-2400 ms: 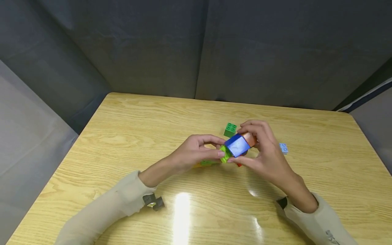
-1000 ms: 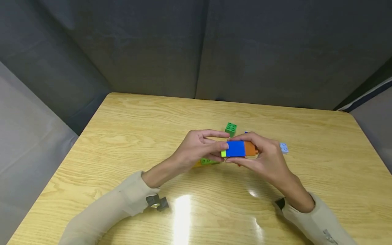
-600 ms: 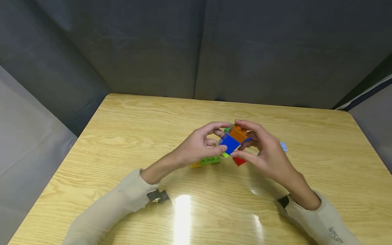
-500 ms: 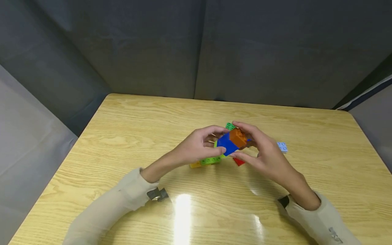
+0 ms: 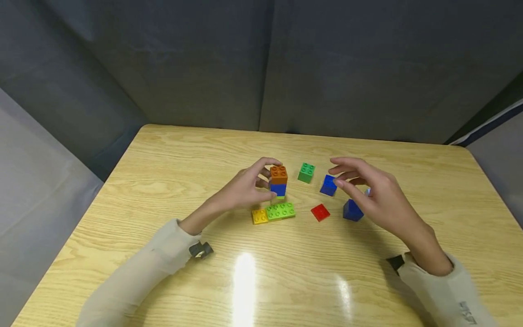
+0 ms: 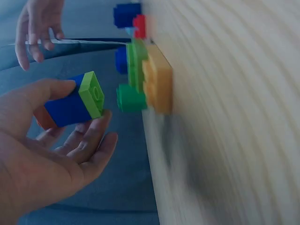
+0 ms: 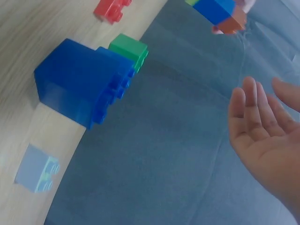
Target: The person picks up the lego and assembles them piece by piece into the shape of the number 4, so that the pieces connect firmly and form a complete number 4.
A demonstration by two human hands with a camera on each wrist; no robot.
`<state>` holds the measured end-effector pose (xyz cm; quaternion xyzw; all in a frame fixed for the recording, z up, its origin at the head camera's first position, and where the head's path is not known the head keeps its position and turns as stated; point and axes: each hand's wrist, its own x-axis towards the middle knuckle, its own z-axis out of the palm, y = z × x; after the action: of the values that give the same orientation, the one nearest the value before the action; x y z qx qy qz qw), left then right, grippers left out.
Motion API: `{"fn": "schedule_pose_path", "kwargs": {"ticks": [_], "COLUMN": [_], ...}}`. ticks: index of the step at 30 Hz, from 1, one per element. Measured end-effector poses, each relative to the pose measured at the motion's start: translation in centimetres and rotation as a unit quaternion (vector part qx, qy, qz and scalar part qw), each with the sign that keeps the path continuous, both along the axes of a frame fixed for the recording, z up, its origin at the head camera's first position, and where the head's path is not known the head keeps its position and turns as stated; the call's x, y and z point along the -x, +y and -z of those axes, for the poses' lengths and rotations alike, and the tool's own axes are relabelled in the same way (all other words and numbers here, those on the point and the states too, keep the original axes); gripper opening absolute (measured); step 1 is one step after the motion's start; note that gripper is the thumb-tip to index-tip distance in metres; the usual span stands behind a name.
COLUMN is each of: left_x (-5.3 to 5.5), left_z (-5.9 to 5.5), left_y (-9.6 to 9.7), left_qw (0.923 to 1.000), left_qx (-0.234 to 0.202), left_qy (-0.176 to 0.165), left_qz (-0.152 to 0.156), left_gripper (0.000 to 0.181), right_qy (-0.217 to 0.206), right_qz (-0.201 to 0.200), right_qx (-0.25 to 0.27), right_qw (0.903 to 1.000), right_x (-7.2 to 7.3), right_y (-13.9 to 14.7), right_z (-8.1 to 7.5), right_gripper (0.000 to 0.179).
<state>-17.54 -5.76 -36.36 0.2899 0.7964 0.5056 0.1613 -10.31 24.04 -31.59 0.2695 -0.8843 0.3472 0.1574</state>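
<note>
My left hand pinches a small stack of toy building bricks between thumb and fingers. The stack has an orange brick on top, a blue one in the middle and a thin lime piece below; the left wrist view shows the stack's lime end off the table. Beneath the left hand lies a flat lime plate joined to a yellow piece. My right hand hovers with loosely bent fingers and nothing in them. A blue brick and a larger blue brick are nearest to it.
On the wooden table a green brick stands behind, and a red plate lies in the middle. A light blue brick is mostly hidden by the right hand in the head view. Dark curtains hang behind the table.
Both hands were on the stack, turning it. The right hand has let go and moved right; the left hand has carried the stack left, orange brick now upward.
</note>
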Motion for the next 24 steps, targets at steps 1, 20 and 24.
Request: {"fn": "schedule_pose_path", "kwargs": {"ticks": [1, 20, 24], "left_x": [0.2, 1.1, 1.3], "left_z": [0.1, 1.4, 1.3], "left_y": [-0.1, -2.3, -2.6], "left_qw": [0.9999, 0.9803, 0.977], "left_qx": [0.006, 0.184, 0.203], "left_qy": [0.011, 0.059, 0.052], "left_qz": [0.001, -0.045, -0.038], "left_gripper": [0.063, 0.054, 0.057], "right_qy": [0.002, -0.035, -0.083], "right_qz": [0.003, 0.01, 0.006], "right_qx": [-0.004, -0.097, -0.117], "right_qw": [1.0, 0.9946, 0.9896], "right_x": [0.0, 0.6, 0.8], "right_y": [0.1, 3.0, 3.7], "right_z": [0.0, 1.1, 1.6], "right_gripper": [0.05, 0.027, 0.025]}}
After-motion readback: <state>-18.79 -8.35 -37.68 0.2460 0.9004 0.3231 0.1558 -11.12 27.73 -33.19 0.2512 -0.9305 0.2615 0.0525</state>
